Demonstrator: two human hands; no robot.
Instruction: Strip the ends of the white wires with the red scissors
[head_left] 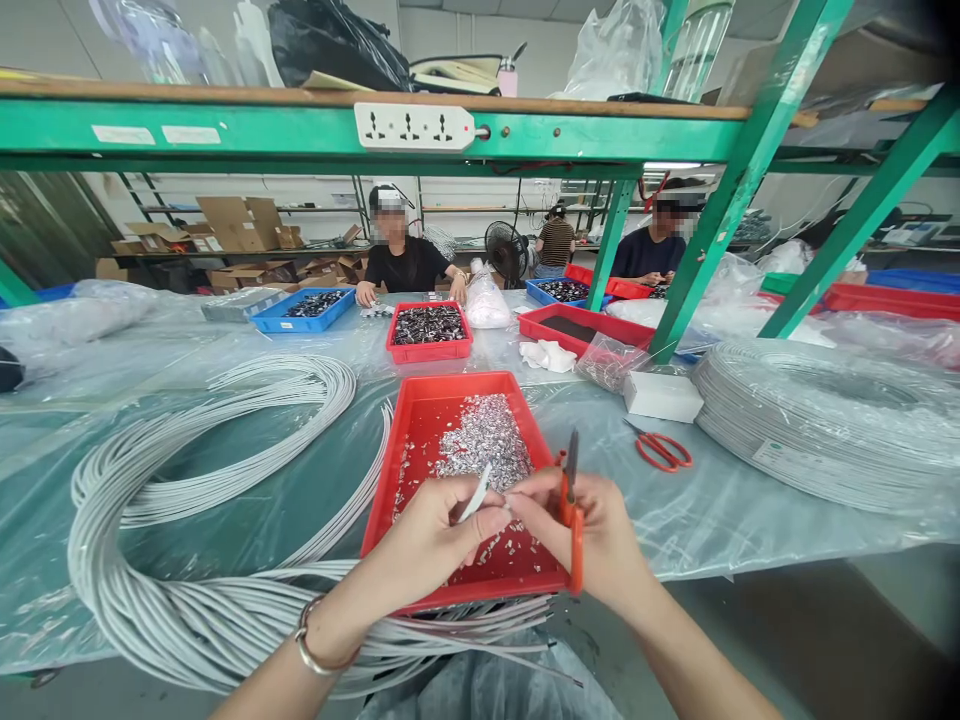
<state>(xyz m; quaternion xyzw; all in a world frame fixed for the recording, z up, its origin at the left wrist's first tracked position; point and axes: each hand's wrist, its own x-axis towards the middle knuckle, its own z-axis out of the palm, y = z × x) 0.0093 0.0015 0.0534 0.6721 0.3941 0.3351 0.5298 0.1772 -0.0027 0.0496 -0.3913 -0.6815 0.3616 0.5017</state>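
Observation:
My left hand (450, 525) is closed in a pinch around a short white cable end (477, 494), which sticks up between thumb and fingers. My right hand (592, 520) keeps a pair of orange-handled scissors (576, 545) in its palm, dark blades pointing up. Its thumb and forefinger meet the left fingertips at the cable; any small part between them is hidden. Both hands are over the front of a red tray (409, 450) with a heap of small shiny metal pieces (487, 437). Below the left forearm runs a bundle of grey-white cables (195, 620).
A second pair of scissors (664, 450) lies right of the tray, near a white box (663, 397) and a large cable coil (810, 430). Beyond are a red bin (429, 352) of dark parts and a blue bin (281, 324). Green posts (720, 220) rise at right; co-workers sit opposite.

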